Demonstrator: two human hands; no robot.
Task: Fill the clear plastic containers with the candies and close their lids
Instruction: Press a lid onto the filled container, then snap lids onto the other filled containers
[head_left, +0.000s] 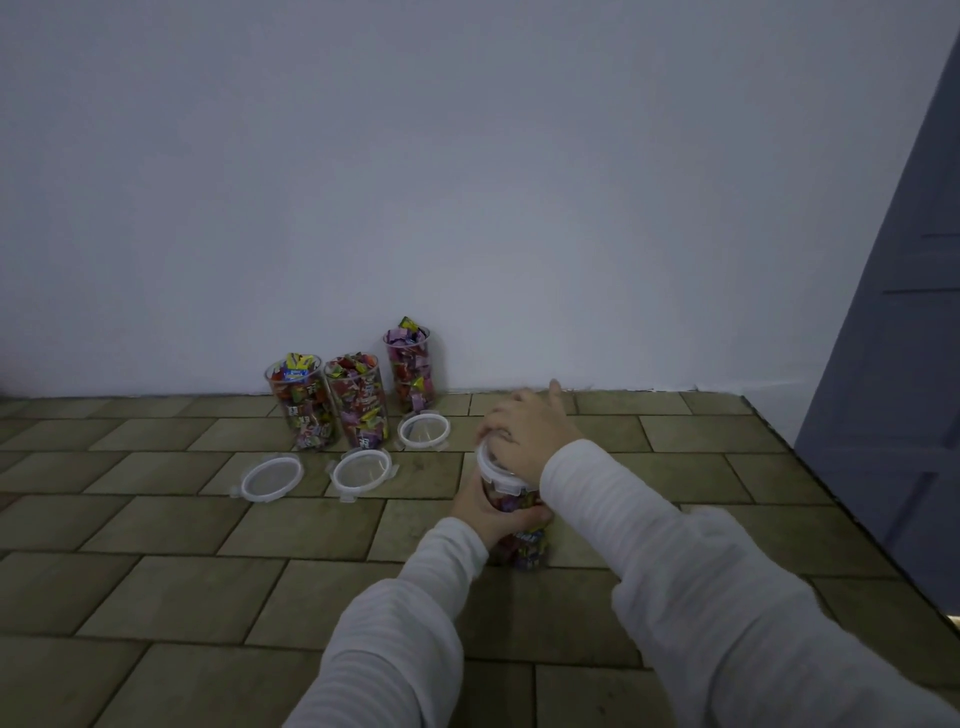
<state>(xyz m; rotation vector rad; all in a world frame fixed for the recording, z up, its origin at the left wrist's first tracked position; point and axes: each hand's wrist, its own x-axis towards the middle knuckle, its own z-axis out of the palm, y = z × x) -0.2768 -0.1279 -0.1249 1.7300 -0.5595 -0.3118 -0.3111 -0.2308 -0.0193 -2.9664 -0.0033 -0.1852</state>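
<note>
A clear plastic container (519, 540) stands upright on the tiled floor (208, 582), packed with wrapped candies (511, 503) in purple, red and yellow. A white-rimmed lid (493, 470) with small latch tabs sits on its top. The left hand (488, 512) wraps its grip around the container's upper body, fingers curled round the front. The right hand (527, 434) lies over the lid, its grip bent down on the rim with the index finger pointing away toward the wall; whether the lid is fully seated cannot be told. Both arms wear pale long sleeves (675, 582). The wrappers inside carry print, but it is too blurred to read. Farther off, near the foot of the white wall (467, 182), three more containers stand open and full: the left one (301, 408) and the middle one (358, 402) just beside each other, the third one (413, 369) a little behind and to the right, closest to the wall, with candy poking above its rim. Red wrappers in the middle one show white lettering that cannot be made out. In front of them three loose lids lie flat on the tiles: a left lid (271, 477), a middle lid (361, 472) and a right lid (423, 430). A grey-blue door (893, 364) fills the right edge.
</note>
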